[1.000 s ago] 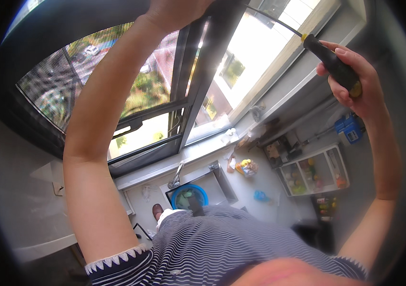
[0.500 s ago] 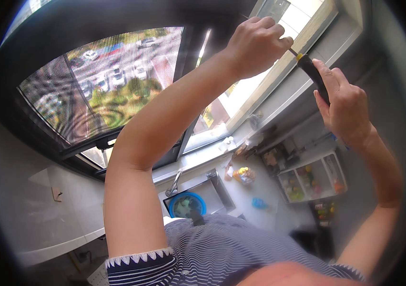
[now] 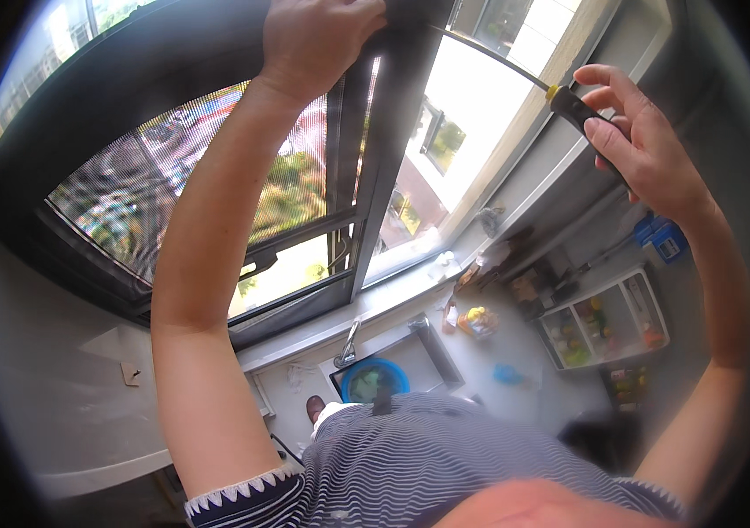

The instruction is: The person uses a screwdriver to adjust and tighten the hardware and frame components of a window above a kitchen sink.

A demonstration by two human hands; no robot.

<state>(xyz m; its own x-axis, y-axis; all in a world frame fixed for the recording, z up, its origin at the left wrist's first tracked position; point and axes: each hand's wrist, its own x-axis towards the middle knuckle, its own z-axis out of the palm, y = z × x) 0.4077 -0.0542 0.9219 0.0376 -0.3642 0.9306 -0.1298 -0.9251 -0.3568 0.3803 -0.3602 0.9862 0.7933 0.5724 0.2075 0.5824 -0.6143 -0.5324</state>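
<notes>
My right hand [image 3: 652,154] grips a screwdriver with a black handle [image 3: 577,114], a yellow collar and a long thin metal shaft. The shaft slants up and left, and its far end meets the dark window frame [image 3: 406,62], where I cannot make out the tip. My left hand [image 3: 318,44] is raised against the dark frame to the left of that end. Its fingers are curled and partly cut off by the top edge, so what they hold is hidden. Below my left hand, a mesh screen panel [image 3: 291,189] covers part of the window.
Far below, a blue basin [image 3: 401,374] sits in the sink beside a faucet [image 3: 349,343]. A white divided bin [image 3: 560,348] with colourful items and a blue container [image 3: 661,238] are at the right. A reddish-brown shoe [image 3: 315,407] shows under my striped shirt.
My left hand has moved left and up, away from the screwdriver shaft, which now shows along its length. The fingers of my right hand have shifted on the handle. My view has tilted slightly.
</notes>
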